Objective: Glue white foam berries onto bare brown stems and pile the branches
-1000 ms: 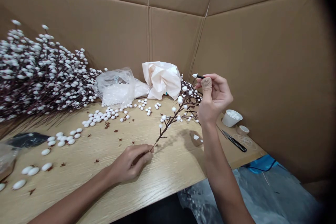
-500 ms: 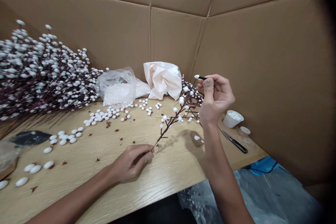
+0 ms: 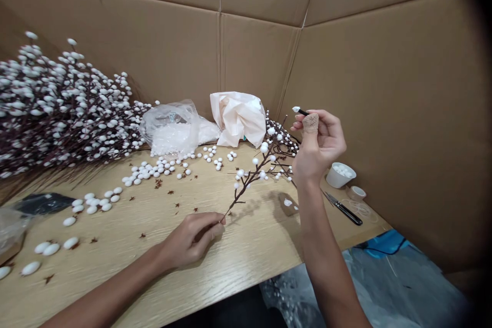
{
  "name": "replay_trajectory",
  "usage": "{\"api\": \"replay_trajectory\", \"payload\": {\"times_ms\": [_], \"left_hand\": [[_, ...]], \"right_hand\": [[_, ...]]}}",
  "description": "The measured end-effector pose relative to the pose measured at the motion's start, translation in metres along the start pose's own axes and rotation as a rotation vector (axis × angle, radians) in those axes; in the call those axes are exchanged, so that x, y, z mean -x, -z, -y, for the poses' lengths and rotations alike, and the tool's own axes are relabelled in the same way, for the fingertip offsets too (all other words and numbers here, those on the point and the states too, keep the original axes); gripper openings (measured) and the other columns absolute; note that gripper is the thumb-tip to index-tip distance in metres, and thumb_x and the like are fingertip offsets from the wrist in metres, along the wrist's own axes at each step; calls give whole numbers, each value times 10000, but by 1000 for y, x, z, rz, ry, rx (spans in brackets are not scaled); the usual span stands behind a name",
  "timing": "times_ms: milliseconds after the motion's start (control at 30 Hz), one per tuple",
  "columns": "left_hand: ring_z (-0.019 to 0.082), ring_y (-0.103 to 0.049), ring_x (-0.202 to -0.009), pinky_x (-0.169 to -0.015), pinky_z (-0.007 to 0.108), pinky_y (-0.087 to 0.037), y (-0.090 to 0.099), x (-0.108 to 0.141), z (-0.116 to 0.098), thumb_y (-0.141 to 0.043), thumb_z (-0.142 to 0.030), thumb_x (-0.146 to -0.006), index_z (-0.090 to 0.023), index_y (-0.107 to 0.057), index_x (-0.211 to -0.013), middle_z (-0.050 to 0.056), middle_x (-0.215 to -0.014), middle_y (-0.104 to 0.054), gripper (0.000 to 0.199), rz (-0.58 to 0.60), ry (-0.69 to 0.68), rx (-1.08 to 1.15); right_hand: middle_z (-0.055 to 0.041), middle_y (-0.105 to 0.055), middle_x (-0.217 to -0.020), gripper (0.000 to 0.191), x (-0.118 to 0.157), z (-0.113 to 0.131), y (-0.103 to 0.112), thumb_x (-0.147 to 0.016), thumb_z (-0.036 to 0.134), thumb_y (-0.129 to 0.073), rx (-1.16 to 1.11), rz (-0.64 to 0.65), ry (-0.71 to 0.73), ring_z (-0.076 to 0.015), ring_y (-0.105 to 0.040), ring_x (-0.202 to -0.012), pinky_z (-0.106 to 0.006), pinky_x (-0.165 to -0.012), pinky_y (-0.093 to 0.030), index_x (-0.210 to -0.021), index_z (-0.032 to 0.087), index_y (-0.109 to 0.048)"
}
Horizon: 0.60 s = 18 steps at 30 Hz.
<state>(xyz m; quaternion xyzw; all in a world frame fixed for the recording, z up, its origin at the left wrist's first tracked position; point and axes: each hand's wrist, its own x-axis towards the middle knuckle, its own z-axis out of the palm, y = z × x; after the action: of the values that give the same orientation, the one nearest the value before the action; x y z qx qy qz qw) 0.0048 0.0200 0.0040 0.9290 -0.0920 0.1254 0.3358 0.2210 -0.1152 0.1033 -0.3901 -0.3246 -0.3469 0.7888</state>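
My left hand (image 3: 194, 241) pinches the lower end of a brown branch (image 3: 246, 184) low over the table. The branch slants up to the right and bears several white balls. My right hand (image 3: 319, 138), its thumb wrapped in a tan covering, is raised at the right and grips a thin black stick (image 3: 303, 111). A white blob sits on the stick's tip, which points left, apart from the branch. Behind the right wrist lies a brown piece (image 3: 288, 204) with white smears on it.
White balls (image 3: 146, 170) and small brown star-shaped bits lie across the table (image 3: 246, 246). A big bundle of white-berried stems (image 3: 69, 107) fills the left. Plastic bags (image 3: 172, 130) and crumpled paper (image 3: 239, 118) stand behind. A white cup (image 3: 340, 175), tape (image 3: 357, 193) and scissors (image 3: 346, 211) are at the right.
My right hand has shifted slightly right, taking the black stick's white tip farther from the branch. My left hand has kept its hold in nearly the same place.
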Motion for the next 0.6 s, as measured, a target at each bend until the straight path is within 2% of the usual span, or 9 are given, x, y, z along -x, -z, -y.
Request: {"api": "replay_trajectory", "payload": {"times_ms": [300, 467, 600], "left_hand": [[115, -512, -619, -579, 217, -397, -1, 2, 1, -406, -183, -908, -162, -558, -884, 21, -719, -580, 156, 5, -10, 20], [106, -494, -594, -562, 204, -382, -2, 2, 2, -424, -155, -882, -159, -575, -852, 10, -688, -568, 154, -11, -1, 5], [117, -561, -652, -598, 200, -429, -3, 3, 3, -443, -155, -877, -162, -614, -923, 36, -788, -645, 177, -47, -1, 25]], "right_hand": [[4, -667, -777, 82, 0, 0, -1, -827, 241, -613, 13, -24, -36, -105, -653, -653, -271, -620, -563, -892, 190, -615], [0, -685, -783, 90, -4, 1, 4, -802, 235, -638, -63, -116, -179, -97, -659, -659, -266, -666, -570, -859, 169, -618], [-6, -698, -756, 123, 4, 8, 22, -772, 244, -668, -81, -164, -302, -92, -652, -630, -259, -666, -567, -842, 158, -615]]}}
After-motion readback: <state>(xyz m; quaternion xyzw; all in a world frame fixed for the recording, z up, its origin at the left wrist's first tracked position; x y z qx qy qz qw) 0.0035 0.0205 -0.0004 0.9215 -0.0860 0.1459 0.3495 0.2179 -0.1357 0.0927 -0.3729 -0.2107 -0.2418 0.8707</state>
